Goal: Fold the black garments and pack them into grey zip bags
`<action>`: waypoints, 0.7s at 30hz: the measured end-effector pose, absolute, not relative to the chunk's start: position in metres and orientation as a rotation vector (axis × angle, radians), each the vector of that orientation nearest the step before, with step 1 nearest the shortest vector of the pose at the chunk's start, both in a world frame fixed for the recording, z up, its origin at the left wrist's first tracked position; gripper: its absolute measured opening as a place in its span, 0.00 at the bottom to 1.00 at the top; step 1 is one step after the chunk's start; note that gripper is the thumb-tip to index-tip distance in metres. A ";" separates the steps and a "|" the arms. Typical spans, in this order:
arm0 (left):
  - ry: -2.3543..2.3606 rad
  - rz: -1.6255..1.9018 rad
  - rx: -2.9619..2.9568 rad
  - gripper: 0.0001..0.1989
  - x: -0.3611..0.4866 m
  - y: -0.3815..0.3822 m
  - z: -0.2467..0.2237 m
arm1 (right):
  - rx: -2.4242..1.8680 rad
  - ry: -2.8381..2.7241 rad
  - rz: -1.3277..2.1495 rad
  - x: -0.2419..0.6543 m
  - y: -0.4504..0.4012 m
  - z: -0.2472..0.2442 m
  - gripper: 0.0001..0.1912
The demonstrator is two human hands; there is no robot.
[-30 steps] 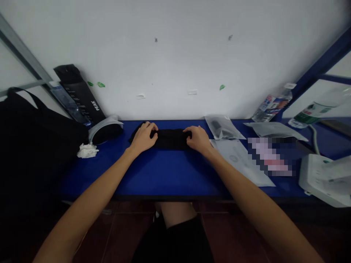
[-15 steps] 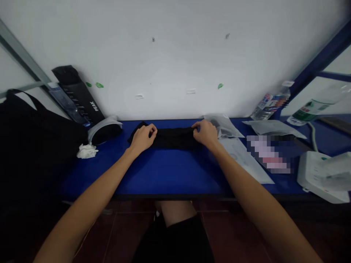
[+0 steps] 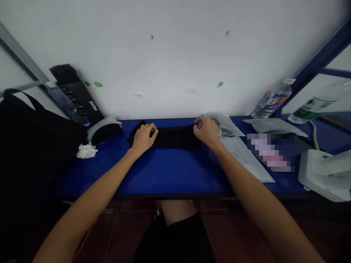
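Observation:
A long piece of black cloth [image 3: 177, 137] lies across the back half of the blue desk [image 3: 170, 171], running between both hands. On its left part my left hand [image 3: 144, 137] is closed, thumb and fingers pinching the fabric. My right hand [image 3: 207, 130] pinches the far right edge, which it holds slightly raised. What garment the cloth is cannot be made out, as it is dark and folded. Just behind my right hand is a clear plastic bag [image 3: 226, 124], and a flat translucent bag [image 3: 244, 157] lies under that forearm.
At left are a black bag [image 3: 35, 146], crumpled white tissue [image 3: 87, 151], a rounded black item in a plastic sleeve [image 3: 105, 132], and a tall black PEAK package [image 3: 79, 95]. To the right stand a bottle [image 3: 274, 98], a green-labelled bottle [image 3: 312, 107] and a white device [image 3: 323, 175].
My right hand has shifted slightly, lifting the cloth's right edge a little. The left hand keeps its pinch in nearly the same place. The view has moved very slightly.

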State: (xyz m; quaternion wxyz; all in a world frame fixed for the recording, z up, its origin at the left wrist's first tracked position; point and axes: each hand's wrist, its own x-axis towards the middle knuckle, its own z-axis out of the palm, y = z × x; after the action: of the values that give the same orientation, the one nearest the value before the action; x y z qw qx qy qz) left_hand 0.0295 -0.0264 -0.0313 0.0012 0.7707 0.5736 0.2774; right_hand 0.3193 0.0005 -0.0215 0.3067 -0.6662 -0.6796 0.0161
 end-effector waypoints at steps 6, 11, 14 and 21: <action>1.762 0.948 2.384 0.07 0.024 -0.024 -0.028 | -1.766 -1.739 0.165 0.315 -0.006 -0.014 0.12; 1.727 1.023 2.298 0.06 0.021 -0.020 -0.031 | -1.813 -1.704 0.190 0.311 -0.010 -0.008 0.05; 1.752 0.969 2.276 0.09 0.021 -0.019 -0.031 | -1.832 -1.746 0.193 0.311 -0.009 -0.009 0.07; 1.865 0.694 2.330 0.06 0.022 -0.024 -0.027 | -1.923 -1.943 0.239 0.318 -0.003 -0.019 0.04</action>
State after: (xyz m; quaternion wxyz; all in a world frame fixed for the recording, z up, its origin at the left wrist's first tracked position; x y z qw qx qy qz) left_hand 0.0223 -0.0237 -0.0274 0.0387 0.7599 0.6081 0.2264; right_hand 0.3182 -0.0032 -0.0188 0.1973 -0.6869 -0.6942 0.0855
